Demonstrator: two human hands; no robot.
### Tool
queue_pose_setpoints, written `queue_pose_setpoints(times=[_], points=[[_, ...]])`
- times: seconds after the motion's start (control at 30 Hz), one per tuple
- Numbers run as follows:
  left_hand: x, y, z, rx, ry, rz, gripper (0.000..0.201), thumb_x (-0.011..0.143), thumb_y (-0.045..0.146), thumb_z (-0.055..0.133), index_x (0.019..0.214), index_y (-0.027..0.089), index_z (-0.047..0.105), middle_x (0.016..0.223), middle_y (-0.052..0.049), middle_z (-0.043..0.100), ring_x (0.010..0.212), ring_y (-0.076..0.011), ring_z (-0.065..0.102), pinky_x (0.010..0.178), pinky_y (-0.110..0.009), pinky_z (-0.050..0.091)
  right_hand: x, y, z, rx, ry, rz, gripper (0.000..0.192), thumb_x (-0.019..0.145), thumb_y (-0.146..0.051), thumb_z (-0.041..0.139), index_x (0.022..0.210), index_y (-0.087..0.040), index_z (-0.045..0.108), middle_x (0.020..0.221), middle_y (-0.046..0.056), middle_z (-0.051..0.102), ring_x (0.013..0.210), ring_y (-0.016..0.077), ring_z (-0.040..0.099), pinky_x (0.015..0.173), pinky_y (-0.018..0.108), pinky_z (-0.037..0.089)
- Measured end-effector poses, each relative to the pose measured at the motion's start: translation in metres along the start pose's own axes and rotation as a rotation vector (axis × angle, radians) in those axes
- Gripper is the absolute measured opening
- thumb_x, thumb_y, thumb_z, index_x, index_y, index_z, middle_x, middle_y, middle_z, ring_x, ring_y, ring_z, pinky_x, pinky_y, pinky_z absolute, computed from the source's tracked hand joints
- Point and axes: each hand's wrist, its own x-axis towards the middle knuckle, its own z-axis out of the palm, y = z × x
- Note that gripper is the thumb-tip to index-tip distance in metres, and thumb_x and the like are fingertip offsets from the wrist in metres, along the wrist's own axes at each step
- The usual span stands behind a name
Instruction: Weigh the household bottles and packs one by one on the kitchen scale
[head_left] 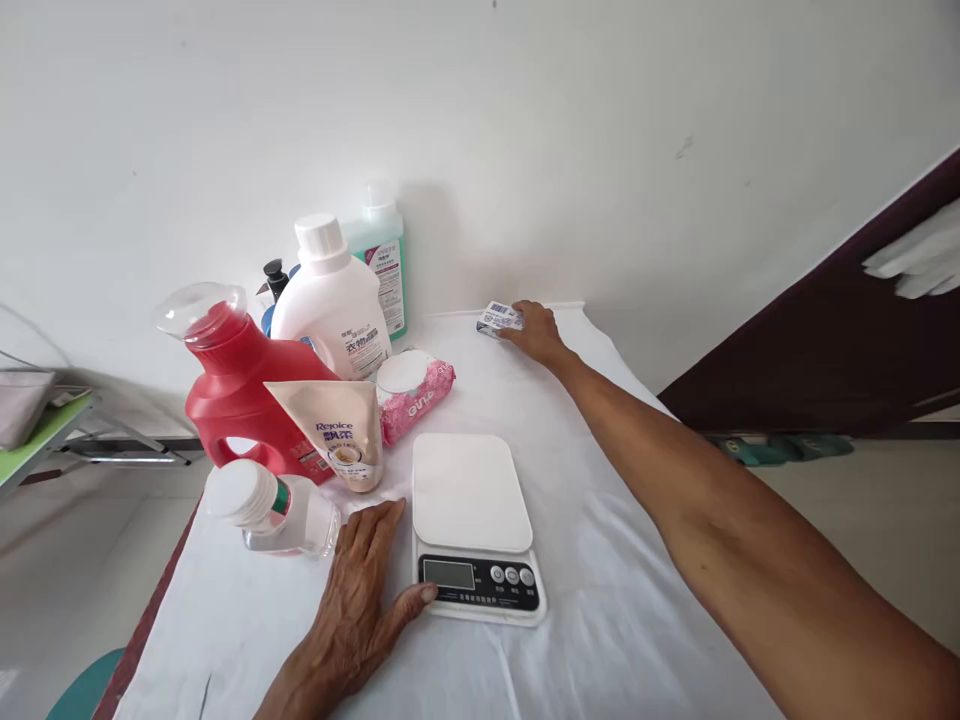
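The right hand reached to the far edge of the white-covered table, fingers closed on a small box. The left hand lay flat and released, thumb touching the near-left corner of a kitchen scale; bottles stood left.

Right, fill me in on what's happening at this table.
A person works with bare hands at a white-covered table. The right hand reaches to the far edge and rests on a small printed packet. The left hand lies flat beside a kitchen scale, thumb at its front corner. The scale's platform is bare. Detergent bottles stand at the left.
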Motion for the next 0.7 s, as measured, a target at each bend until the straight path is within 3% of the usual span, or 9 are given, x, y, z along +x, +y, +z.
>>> queue_pose_setpoints(times=[0.13, 0.27, 0.3, 0.37, 0.43, 0.53, 0.6, 0.7], points=[[0.002, 0.003, -0.004, -0.046, -0.026, -0.014, 0.074, 0.099, 0.053, 0.06, 0.162, 0.024, 0.034, 0.154, -0.015, 0.052, 0.141, -0.0336, 0.047, 0.116, -0.055, 0.044, 0.01, 0.006, 0.011, -0.021, -0.067, -0.026, 0.05, 0.095, -0.043, 0.058, 0.137, -0.015, 0.057, 0.149, 0.019, 0.051, 0.144, 0.0383, 0.039, 0.117, 0.058, 0.031], [0.002, 0.004, -0.006, -0.09, -0.045, -0.037, 0.073, 0.099, 0.053, 0.06, 0.162, 0.025, 0.035, 0.153, -0.015, 0.052, 0.141, -0.0336, 0.047, 0.116, -0.055, 0.044, -0.001, -0.016, 0.007, -0.029, -0.111, -0.087, 0.064, 0.094, -0.048, 0.059, 0.147, -0.013, 0.051, 0.167, 0.022, 0.031, 0.156, 0.0478, 0.011, 0.12, 0.065, 0.021], [0.002, 0.004, -0.005, -0.099, -0.047, -0.039, 0.073, 0.099, 0.053, 0.06, 0.161, 0.026, 0.036, 0.153, -0.015, 0.052, 0.141, -0.0335, 0.047, 0.116, -0.055, 0.044, -0.006, -0.026, 0.004, -0.023, -0.129, -0.12, 0.072, 0.091, -0.052, 0.064, 0.15, -0.014, 0.049, 0.168, 0.021, 0.03, 0.156, 0.047, 0.011, 0.121, 0.063, 0.023], [0.002, 0.003, -0.005, -0.112, -0.05, -0.037, 0.072, 0.099, 0.054, 0.06, 0.161, 0.025, 0.036, 0.153, -0.015, 0.052, 0.14, -0.0338, 0.047, 0.116, -0.056, 0.043, -0.019, -0.052, -0.001, 0.014, -0.231, -0.226, 0.086, 0.083, -0.061, 0.073, 0.154, -0.022, 0.046, 0.167, 0.014, 0.036, 0.154, 0.0417, 0.026, 0.121, 0.056, 0.031], [0.002, 0.003, -0.005, -0.119, -0.047, -0.03, 0.072, 0.099, 0.054, 0.059, 0.161, 0.024, 0.037, 0.153, -0.015, 0.052, 0.14, -0.0347, 0.047, 0.116, -0.057, 0.043, -0.034, -0.081, -0.003, 0.073, -0.453, -0.386, 0.091, 0.078, -0.07, 0.074, 0.155, -0.032, 0.046, 0.164, 0.008, 0.043, 0.146, 0.0384, 0.04, 0.118, 0.052, 0.038], [0.003, 0.004, -0.007, -0.125, -0.046, -0.023, 0.071, 0.1, 0.054, 0.057, 0.16, 0.023, 0.038, 0.152, -0.016, 0.053, 0.14, -0.0353, 0.047, 0.115, -0.058, 0.043, -0.053, -0.118, 0.001, 0.032, -0.716, -0.597, 0.102, 0.067, -0.069, 0.084, 0.154, -0.031, 0.046, 0.16, 0.009, 0.046, 0.146, 0.0386, 0.039, 0.118, 0.054, 0.036], [0.004, 0.005, -0.008, -0.126, -0.05, -0.02, 0.07, 0.1, 0.054, 0.056, 0.16, 0.022, 0.039, 0.151, -0.017, 0.053, 0.139, -0.0348, 0.048, 0.115, -0.057, 0.044, -0.062, -0.132, 0.006, -0.043, -0.748, -0.655, 0.103, 0.063, -0.065, 0.087, 0.15, -0.026, 0.048, 0.151, 0.012, 0.052, 0.141, 0.0395, 0.041, 0.115, 0.054, 0.039], [0.003, 0.005, -0.009, -0.12, -0.053, -0.01, 0.069, 0.1, 0.053, 0.056, 0.159, 0.021, 0.039, 0.151, -0.016, 0.054, 0.139, -0.0339, 0.048, 0.115, -0.057, 0.044, -0.072, -0.138, 0.012, -0.183, -0.682, -0.712, 0.098, 0.061, -0.06, 0.09, 0.142, -0.021, 0.052, 0.139, 0.016, 0.056, 0.129, 0.0414, 0.046, 0.104, 0.054, 0.045]])
